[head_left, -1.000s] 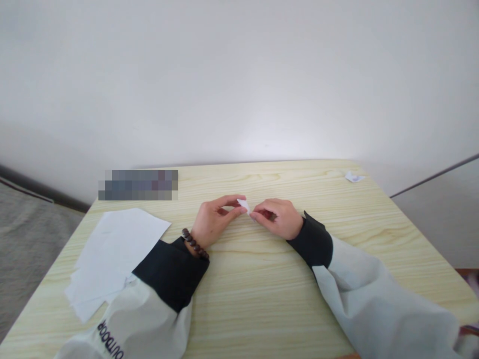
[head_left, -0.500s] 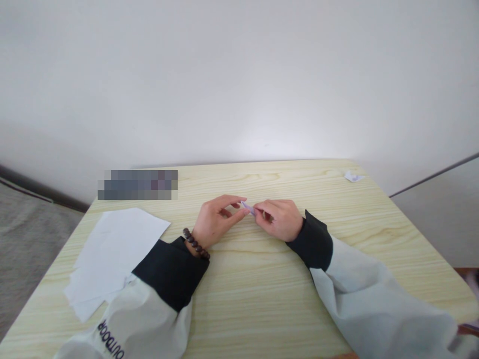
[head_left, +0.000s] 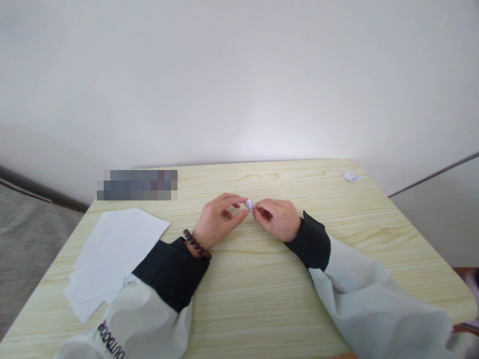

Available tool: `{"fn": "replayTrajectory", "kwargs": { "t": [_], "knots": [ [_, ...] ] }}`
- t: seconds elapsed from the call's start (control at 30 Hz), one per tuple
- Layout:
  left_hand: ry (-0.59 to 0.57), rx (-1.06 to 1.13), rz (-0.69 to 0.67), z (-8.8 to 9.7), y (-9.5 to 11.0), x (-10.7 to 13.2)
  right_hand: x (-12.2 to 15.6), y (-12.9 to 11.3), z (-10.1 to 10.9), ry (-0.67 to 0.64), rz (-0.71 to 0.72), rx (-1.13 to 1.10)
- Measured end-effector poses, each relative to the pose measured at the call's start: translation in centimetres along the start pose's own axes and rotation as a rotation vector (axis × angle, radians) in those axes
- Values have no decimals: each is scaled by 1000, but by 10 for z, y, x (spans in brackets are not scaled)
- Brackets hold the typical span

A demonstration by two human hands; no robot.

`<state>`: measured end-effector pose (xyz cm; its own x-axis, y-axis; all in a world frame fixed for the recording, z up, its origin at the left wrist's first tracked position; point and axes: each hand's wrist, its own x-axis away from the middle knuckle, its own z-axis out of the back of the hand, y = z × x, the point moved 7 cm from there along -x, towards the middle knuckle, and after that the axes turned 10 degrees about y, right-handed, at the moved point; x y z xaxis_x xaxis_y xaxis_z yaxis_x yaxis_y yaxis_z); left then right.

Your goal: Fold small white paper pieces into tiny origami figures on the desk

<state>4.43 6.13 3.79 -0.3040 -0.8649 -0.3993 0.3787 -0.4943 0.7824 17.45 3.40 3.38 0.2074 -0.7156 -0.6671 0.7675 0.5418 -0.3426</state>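
Where the fingertips meet, a small folded paper piece (head_left: 249, 204) is pinched from both sides; it is gripped by the closed left hand (head_left: 217, 220) and right hand (head_left: 277, 218), just above the wooden table (head_left: 262, 289); loose white sheets (head_left: 112, 254) are spread at the left; a paper scrap (head_left: 352, 176) is seen far right.

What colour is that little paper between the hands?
White; the small paper shows best in the head view.
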Motion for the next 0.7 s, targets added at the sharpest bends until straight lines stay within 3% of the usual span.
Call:
{"fn": "replayTrajectory", "kwargs": {
  "t": [0.4,0.53,0.7],
  "knots": [
    [-1,-110,-89,-4,-3,3,1,7,-1,-12,-112,-115],
    [16,-285,-167,-4,-4,6,1,3,-3,-54,-80,-172],
    [42,-358,-301,-3,1,8,1,7,-3,-62,-143,-192]
  ]
}}
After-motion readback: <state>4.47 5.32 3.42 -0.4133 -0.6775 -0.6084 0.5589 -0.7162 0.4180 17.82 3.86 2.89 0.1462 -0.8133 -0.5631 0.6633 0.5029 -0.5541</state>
